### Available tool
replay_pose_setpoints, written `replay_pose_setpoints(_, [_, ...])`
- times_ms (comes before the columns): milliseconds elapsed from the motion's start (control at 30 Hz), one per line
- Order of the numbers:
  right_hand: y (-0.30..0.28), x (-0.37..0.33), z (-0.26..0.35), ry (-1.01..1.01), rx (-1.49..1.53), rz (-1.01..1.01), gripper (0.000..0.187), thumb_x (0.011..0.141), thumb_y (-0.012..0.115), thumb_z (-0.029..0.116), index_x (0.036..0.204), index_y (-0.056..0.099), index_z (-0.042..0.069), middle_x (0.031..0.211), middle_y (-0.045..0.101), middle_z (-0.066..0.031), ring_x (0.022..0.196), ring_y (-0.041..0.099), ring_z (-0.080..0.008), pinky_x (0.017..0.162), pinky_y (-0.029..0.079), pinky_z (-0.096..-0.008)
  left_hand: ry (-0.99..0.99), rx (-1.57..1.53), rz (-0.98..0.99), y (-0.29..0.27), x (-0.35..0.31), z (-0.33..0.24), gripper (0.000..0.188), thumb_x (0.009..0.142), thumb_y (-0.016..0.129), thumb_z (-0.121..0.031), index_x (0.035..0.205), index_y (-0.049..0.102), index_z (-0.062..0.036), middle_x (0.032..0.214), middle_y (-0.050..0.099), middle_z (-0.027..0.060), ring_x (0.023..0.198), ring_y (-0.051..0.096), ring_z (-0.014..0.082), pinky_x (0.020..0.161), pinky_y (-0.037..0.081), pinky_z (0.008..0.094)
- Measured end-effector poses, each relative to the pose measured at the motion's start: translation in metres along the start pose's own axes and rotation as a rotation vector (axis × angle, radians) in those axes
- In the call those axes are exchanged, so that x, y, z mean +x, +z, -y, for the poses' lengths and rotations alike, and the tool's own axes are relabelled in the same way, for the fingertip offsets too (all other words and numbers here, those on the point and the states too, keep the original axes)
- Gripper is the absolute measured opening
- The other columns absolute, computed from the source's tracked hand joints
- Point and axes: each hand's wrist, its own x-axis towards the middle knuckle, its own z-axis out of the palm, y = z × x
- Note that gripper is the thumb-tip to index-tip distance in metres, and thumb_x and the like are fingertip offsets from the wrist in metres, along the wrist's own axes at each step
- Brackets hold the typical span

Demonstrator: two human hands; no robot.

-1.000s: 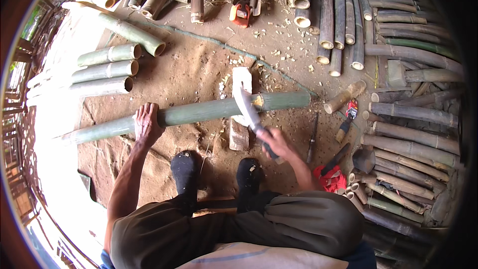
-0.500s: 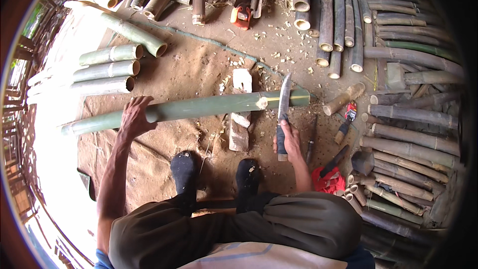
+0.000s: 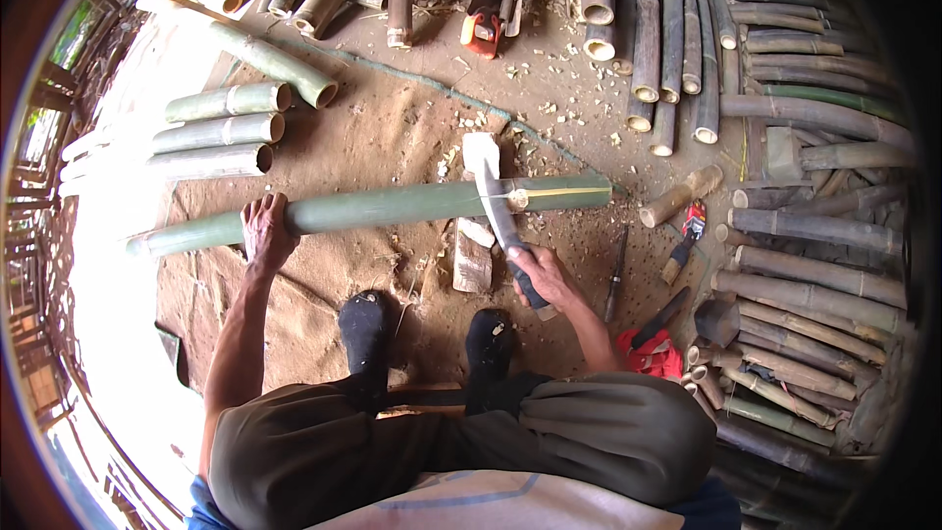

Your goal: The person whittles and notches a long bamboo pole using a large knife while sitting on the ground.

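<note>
A long green bamboo pole (image 3: 392, 208) lies across in front of me, its right part resting over a pale wooden block (image 3: 473, 265). My left hand (image 3: 267, 231) is wrapped over the pole toward its left end. In my right hand (image 3: 549, 277) is a knife (image 3: 502, 221) with a dark wrapped handle, gripped firmly. The blade crosses the pole just left of a pale, trimmed node (image 3: 517, 199). A light strip without green skin runs along the pole near that node. Whether the edge bites into the bamboo I cannot tell.
Three shorter green bamboo pieces (image 3: 221, 132) lie at the left. Dark bamboo poles (image 3: 648, 29) stack along the back and right. An orange-handled saw (image 3: 481, 32), a short bamboo piece (image 3: 682, 194), a red-and-black tool (image 3: 684, 242) and a red cloth (image 3: 653, 353) lie around. My feet (image 3: 367, 329) stand nearby.
The knife has swung left and tilted, from near the pole's right end to left of the node. My left hand has closed round the pole, its fingers no longer spread.
</note>
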Motion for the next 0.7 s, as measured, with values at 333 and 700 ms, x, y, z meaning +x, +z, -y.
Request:
replay_pose_setpoints(333, [0.024,-0.004,0.007,0.031,-0.014,0.106,0.045,0.109,0.056,0.050,0.102,0.057,0.006,0.067,0.064,-0.0070,0.047,0.061,-0.0175,0.043,0.051,-0.0348,-0.025,0.044,-0.147,0.021,-0.025,0.007,0.049,0.075,0.076,-0.011,0.120,0.060,-0.0071,0.117,0.064,0.0141,0.118,0.058,0.0359,0.108,0.039,0.0522])
replay_pose_setpoints(700, [0.022,0.006,-0.007,0.054,0.567,-0.492,0.047,0.109,0.052,0.051,0.097,0.059,0.006,0.066,0.064,-0.0078,0.044,0.060,-0.0188,0.041,0.050,-0.0336,-0.042,-0.005,0.139,-0.002,-0.005,-0.018,0.060,0.064,0.085,-0.013,0.119,0.061,-0.0100,0.120,0.067,0.0117,0.121,0.060,0.0335,0.109,0.039,0.0499])
